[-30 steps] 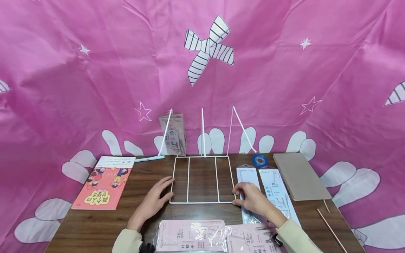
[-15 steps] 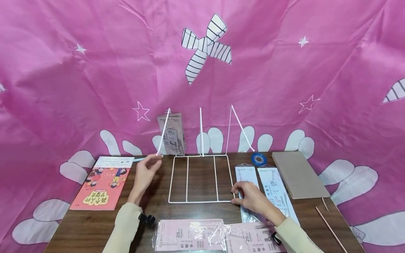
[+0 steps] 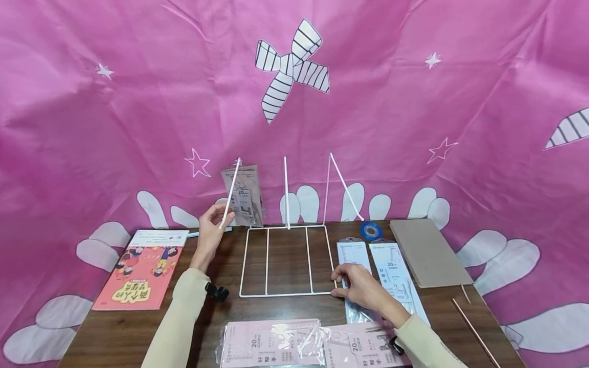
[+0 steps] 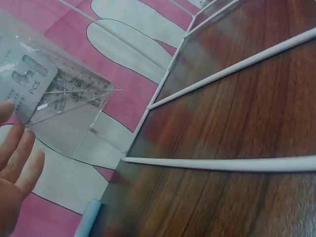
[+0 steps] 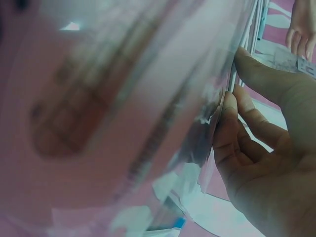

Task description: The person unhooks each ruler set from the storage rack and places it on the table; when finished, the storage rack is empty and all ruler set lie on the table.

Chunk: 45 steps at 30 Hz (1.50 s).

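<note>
A white wire rack (image 3: pixel 266 261) lies with its base on the wooden table, and thin wire prongs rise at its back. My right hand (image 3: pixel 361 289) pinches the right side rail near the front corner. In the right wrist view, the thumb (image 5: pixel 261 74) and fingertips meet at that rail. From the left prong hangs a bagged ruler set (image 3: pixel 248 197). My left hand (image 3: pixel 212 232) is raised beside it, behind the sloping wire; in the left wrist view its loosely bent fingers (image 4: pixel 30 170) are right at the clear bag (image 4: pixel 74 98).
Two pink ruler packs (image 3: pixel 271 343) lie in front, two blue-white packs (image 3: pixel 399 278) at right. Around them are blue tape (image 3: pixel 370 231), a grey notebook (image 3: pixel 430 253), a copper-coloured rod (image 3: pixel 476 332), a red book (image 3: pixel 140 271) and a light-blue stick (image 3: pixel 193 234). Pink cloth hangs behind.
My left hand has left the rack's left rail and moved up and back to the hanging ruler set. The right hand stays on the right rail. The head view has shifted slightly.
</note>
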Each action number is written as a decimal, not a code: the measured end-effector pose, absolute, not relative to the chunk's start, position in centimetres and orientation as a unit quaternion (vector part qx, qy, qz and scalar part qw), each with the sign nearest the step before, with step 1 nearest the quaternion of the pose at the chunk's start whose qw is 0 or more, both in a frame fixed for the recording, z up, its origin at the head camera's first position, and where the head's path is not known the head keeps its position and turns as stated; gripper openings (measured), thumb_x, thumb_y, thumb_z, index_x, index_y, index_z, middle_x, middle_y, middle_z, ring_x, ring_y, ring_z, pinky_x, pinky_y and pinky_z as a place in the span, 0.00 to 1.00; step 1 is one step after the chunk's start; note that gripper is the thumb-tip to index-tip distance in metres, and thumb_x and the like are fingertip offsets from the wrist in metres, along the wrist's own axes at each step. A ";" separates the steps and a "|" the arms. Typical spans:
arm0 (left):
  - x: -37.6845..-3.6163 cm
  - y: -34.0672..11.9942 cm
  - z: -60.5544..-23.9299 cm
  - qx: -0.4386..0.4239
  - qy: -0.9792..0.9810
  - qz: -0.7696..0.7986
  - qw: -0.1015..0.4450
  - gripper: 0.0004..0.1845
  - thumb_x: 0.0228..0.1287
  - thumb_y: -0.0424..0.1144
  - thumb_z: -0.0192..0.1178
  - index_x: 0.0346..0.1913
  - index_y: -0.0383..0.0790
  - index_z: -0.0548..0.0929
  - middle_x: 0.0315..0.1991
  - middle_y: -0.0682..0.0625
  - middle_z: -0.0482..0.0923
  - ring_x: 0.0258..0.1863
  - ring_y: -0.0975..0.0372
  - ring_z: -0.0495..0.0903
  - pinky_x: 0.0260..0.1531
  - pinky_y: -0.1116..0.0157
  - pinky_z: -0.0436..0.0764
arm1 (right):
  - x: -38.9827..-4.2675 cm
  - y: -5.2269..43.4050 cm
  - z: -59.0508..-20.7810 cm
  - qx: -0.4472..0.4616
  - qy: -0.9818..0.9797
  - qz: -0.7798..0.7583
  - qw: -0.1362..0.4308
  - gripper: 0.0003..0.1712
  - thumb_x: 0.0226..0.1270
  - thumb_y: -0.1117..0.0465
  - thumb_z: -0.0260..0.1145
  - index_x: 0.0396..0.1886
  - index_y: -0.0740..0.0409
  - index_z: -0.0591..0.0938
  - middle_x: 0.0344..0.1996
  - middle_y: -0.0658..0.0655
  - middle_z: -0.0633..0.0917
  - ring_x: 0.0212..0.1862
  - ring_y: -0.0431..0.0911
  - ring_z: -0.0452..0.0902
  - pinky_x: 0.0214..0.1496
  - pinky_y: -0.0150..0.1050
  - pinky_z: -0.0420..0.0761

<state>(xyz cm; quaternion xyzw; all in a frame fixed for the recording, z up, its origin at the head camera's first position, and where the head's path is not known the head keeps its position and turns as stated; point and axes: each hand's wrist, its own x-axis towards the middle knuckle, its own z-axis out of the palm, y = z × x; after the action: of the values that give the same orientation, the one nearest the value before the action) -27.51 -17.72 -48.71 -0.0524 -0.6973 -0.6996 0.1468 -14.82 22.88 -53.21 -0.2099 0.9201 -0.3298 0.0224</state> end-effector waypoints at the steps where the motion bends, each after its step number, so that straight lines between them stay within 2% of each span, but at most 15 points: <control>1: -27.6 -17.7 -48.8 -0.048 -0.696 -0.702 0.147 0.17 0.68 0.24 0.66 0.57 0.20 0.81 0.53 0.28 0.82 0.44 0.64 0.85 0.50 0.71 0.81 | -14.8 22.9 -53.2 -0.210 0.920 -0.330 0.023 0.15 0.55 0.58 0.85 0.36 0.51 0.86 0.30 0.44 0.83 0.26 0.34 0.70 0.30 0.31 0.73; 6: -28.3 -17.2 -49.5 -0.041 -0.682 -0.714 0.153 0.16 0.68 0.26 0.68 0.55 0.20 0.81 0.42 0.51 0.87 0.41 0.69 0.85 0.46 0.74 0.80 | -14.9 22.9 -53.2 -0.209 0.920 -0.331 0.025 0.15 0.54 0.57 0.85 0.36 0.51 0.86 0.30 0.44 0.83 0.26 0.33 0.70 0.31 0.31 0.73; 9: -28.5 -16.6 -49.5 -0.042 -0.677 -0.719 0.155 0.16 0.67 0.24 0.68 0.54 0.20 0.81 0.38 0.57 0.85 0.40 0.69 0.84 0.42 0.75 0.80 | -15.0 22.8 -53.3 -0.206 0.920 -0.332 0.026 0.15 0.54 0.57 0.85 0.36 0.50 0.86 0.29 0.43 0.83 0.26 0.33 0.69 0.30 0.31 0.73; 17: -28.7 -15.9 -49.6 -0.038 -0.648 -0.738 0.185 0.12 0.62 0.18 0.68 0.46 0.14 0.79 0.32 0.56 0.82 0.33 0.68 0.81 0.38 0.75 0.82 | -15.0 22.7 -53.3 -0.206 0.919 -0.336 0.028 0.15 0.54 0.57 0.85 0.36 0.51 0.86 0.29 0.43 0.83 0.26 0.33 0.68 0.30 0.31 0.73; 22: -28.3 -16.3 -49.5 -0.042 -0.647 -0.737 0.190 0.12 0.62 0.18 0.68 0.45 0.14 0.79 0.32 0.57 0.84 0.34 0.69 0.83 0.39 0.75 0.84 | -15.0 22.7 -53.2 -0.205 0.920 -0.333 0.026 0.15 0.54 0.57 0.85 0.35 0.50 0.86 0.29 0.43 0.83 0.26 0.34 0.69 0.30 0.31 0.73; 45: -23.5 -18.2 -48.7 -0.048 -0.672 -0.725 0.144 0.12 0.63 0.17 0.66 0.47 0.16 0.79 0.33 0.57 0.87 0.37 0.68 0.87 0.40 0.73 0.85 | -15.0 22.8 -53.3 -0.194 0.921 -0.337 0.031 0.15 0.53 0.56 0.85 0.35 0.51 0.86 0.28 0.43 0.82 0.26 0.33 0.68 0.29 0.31 0.72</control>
<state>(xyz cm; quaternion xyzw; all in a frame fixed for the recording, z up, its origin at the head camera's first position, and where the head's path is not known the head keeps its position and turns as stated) -23.48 -18.25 -48.73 -0.0479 -0.6720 -0.7249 0.1437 -14.99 22.82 -53.29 -0.1940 0.9206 -0.3375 0.0312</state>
